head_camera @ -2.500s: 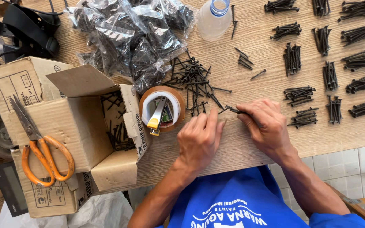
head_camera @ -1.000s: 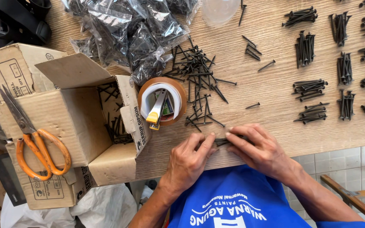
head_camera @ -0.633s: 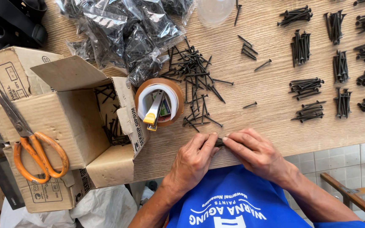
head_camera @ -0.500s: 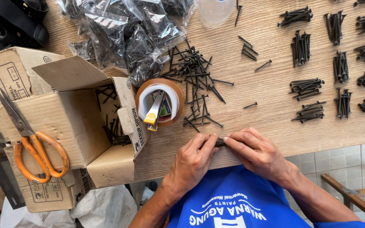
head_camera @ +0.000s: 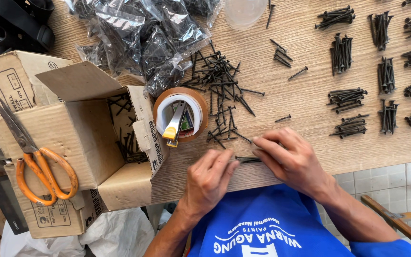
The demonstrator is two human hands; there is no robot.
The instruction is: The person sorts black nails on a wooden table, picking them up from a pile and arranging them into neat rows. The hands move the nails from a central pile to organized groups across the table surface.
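Wooden tabletop (head_camera: 300, 138) carries a small bunch of black screws (head_camera: 248, 159) at its near edge, pinched between the left hand (head_camera: 210, 181) and right hand (head_camera: 293, 159), fingertips closed on either end. Loose screws (head_camera: 220, 90) lie just beyond, beside a tape roll (head_camera: 181, 114). Clear bags (head_camera: 139, 38) sit farther back; an open cardboard box (head_camera: 72, 138) holding screws carries orange scissors (head_camera: 36, 162).

Open brown cardboard box (head_camera: 72, 138) at left — clear plastic bags (head_camera: 143, 33) behind

Bright, even daylight, soft shadows, sharp focus, slight wide-angle bending at edges.
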